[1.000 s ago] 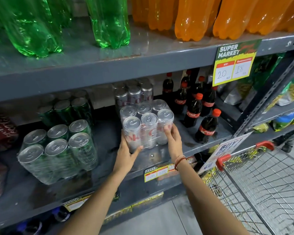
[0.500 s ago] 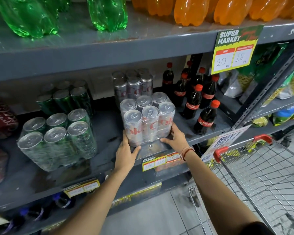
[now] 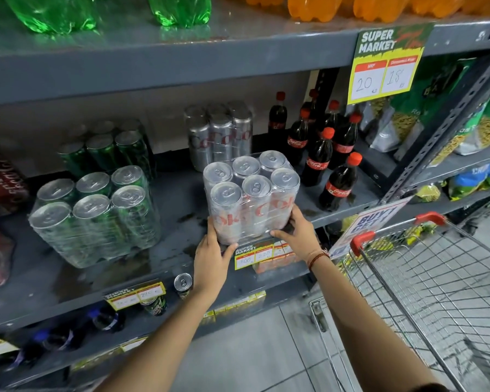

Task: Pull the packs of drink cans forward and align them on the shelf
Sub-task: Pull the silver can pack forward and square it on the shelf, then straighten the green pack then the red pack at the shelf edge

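A shrink-wrapped pack of silver cans with red lettering [image 3: 251, 193] stands at the front edge of the grey middle shelf [image 3: 181, 205]. My left hand [image 3: 211, 257] grips its lower left corner. My right hand [image 3: 299, 236] holds its lower right side, with a thread band at the wrist. A second silver pack [image 3: 219, 135] stands behind it, deep on the shelf. To the left a pack of green cans [image 3: 96, 216] sits near the front, with another green pack [image 3: 108, 149] behind it.
Small cola bottles with red caps [image 3: 327, 154] stand right of the silver packs. A wire shopping cart with red handles [image 3: 425, 273] is close at the right. Green and orange bottles fill the upper shelf. Red packs [image 3: 0, 185] sit at far left. Price tags hang on the shelf edges.
The silver pack has slid forward to the shelf's front edge. Both hands have dropped from its upper sides to its base, and the view has tilted downward.
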A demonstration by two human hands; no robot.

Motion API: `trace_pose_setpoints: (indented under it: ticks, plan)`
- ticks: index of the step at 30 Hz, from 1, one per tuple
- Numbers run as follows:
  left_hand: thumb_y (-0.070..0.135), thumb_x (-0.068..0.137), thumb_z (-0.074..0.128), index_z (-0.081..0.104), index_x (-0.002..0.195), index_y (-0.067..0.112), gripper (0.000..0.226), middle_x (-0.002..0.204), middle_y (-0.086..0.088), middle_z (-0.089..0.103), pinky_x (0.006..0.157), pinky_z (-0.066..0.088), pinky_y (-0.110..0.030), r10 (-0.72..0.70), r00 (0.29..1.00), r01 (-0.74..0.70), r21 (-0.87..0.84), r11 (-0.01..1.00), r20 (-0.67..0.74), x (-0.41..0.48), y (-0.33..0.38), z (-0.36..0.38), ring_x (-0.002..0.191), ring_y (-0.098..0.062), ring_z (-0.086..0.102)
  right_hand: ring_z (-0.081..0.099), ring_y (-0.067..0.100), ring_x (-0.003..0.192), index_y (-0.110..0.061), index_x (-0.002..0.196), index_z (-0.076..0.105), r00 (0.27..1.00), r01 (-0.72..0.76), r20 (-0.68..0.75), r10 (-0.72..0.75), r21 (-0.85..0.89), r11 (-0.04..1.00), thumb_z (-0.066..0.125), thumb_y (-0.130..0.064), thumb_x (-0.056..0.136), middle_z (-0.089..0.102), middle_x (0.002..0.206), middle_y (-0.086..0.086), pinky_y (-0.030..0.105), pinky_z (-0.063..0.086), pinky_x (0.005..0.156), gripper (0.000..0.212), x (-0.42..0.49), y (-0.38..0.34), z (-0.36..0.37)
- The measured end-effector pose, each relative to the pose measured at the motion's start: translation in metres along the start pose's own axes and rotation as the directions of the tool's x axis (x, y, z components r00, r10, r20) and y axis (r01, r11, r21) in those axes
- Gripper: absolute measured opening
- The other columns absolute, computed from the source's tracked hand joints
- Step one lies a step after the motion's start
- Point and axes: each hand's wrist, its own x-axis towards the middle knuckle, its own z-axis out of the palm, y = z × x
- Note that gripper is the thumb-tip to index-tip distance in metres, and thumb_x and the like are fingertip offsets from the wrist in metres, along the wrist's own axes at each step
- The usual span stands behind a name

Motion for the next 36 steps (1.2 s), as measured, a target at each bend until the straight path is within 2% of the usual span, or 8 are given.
trace_pose_setpoints:
  ticks: [11,15,19,22,25,28,32,36]
  plan:
    - [0.036,0.085,0.065,0.016,0.149,0.008,0.086,0.122,-0.019,0.062,0.092,0.049,-0.042,0.002,1.000,-0.003,0.028,1.000,0.017,-0.004,0.007,-0.006,0.111,-0.034,0.059,0.057,0.013,0.108,-0.016,0.135,0.042,0.999,0.000,-0.054,-0.002,-0.026,1.000,0.076,-0.006,0.076,0.061,0.113,-0.003,0.030,0.046,0.097,0.070,-0.009,-0.003,0.004]
    - [0.033,0.086,0.065,0.018,0.150,0.013,0.082,0.136,-0.016,0.055,0.098,0.047,-0.043,0.010,0.996,-0.007,-0.044,0.999,0.089,-0.007,0.005,-0.022,0.120,-0.031,0.056,0.058,0.019,0.112,-0.016,0.128,0.050,0.956,-0.030,-0.293,0.008,-0.071,0.997,0.076,-0.010,0.076,0.062,0.119,0.003,0.036,0.047,0.100,0.058,-0.026,-0.002,0.025]
    - [0.028,0.089,0.063,0.038,0.143,0.010,0.062,0.143,-0.010,0.050,0.107,0.040,-0.039,-0.014,1.000,0.009,-0.163,0.987,-0.027,-0.021,-0.017,-0.059,0.130,-0.026,0.049,0.055,0.035,0.109,-0.003,0.120,0.056,0.809,-0.048,-0.585,0.053,0.024,0.999,0.069,-0.011,0.083,0.060,0.116,0.019,0.056,0.047,0.094,0.040,-0.053,-0.015,0.074]
    - [0.017,0.090,0.062,0.056,0.126,0.009,0.037,0.121,-0.007,0.064,0.090,0.051,-0.021,-0.123,0.967,0.038,-0.349,0.936,-0.224,-0.032,-0.043,-0.098,0.111,-0.022,0.062,0.055,0.028,0.100,0.002,0.111,0.059,0.756,0.081,-0.654,-0.014,0.072,0.994,0.062,-0.017,0.085,0.060,0.107,0.020,0.042,0.052,0.084,0.032,-0.075,-0.043,0.121]
    - [0.009,0.090,0.060,0.061,0.107,0.005,0.017,0.098,-0.008,0.065,0.072,0.045,-0.004,-0.287,0.862,0.080,-0.447,0.891,-0.418,-0.037,-0.075,-0.135,0.093,-0.027,0.064,0.046,0.002,0.084,0.002,0.104,0.060,0.782,0.201,-0.610,-0.129,0.051,0.978,0.059,-0.014,0.085,0.057,0.098,0.015,0.013,0.045,0.074,0.024,-0.084,-0.073,0.162]
    - [0.018,0.089,0.061,0.054,0.102,0.003,0.021,0.100,-0.018,0.059,0.070,0.045,-0.019,-0.339,0.786,0.117,-0.414,0.903,-0.517,-0.038,-0.105,-0.168,0.086,-0.029,0.062,0.051,0.005,0.089,-0.009,0.112,0.056,0.903,0.168,-0.417,-0.105,0.118,0.979,0.065,-0.011,0.087,0.053,0.106,0.009,0.024,0.047,0.077,0.027,-0.074,-0.099,0.193]
    - [0.037,0.081,0.070,0.038,0.136,0.011,0.069,0.134,-0.013,0.045,0.095,0.048,-0.039,-0.412,0.864,0.292,-0.378,0.879,-0.290,-0.022,-0.144,-0.192,0.111,-0.019,0.053,0.046,0.027,0.124,-0.010,0.139,0.037,0.999,0.019,-0.051,-0.016,0.047,0.999,0.078,-0.020,0.077,0.042,0.137,0.013,0.043,0.044,0.103,0.076,-0.041,-0.116,0.219]
    - [0.037,0.074,0.077,0.021,0.148,0.021,0.094,0.144,-0.004,0.048,0.106,0.044,-0.045,-0.328,0.945,0.312,-0.251,0.916,-0.021,-0.006,-0.158,-0.205,0.128,-0.022,0.050,0.035,0.027,0.140,-0.010,0.149,0.015,0.980,-0.041,0.191,0.063,-0.114,0.993,0.083,-0.026,0.070,0.033,0.153,0.012,0.043,0.032,0.115,0.105,-0.021,-0.119,0.231]
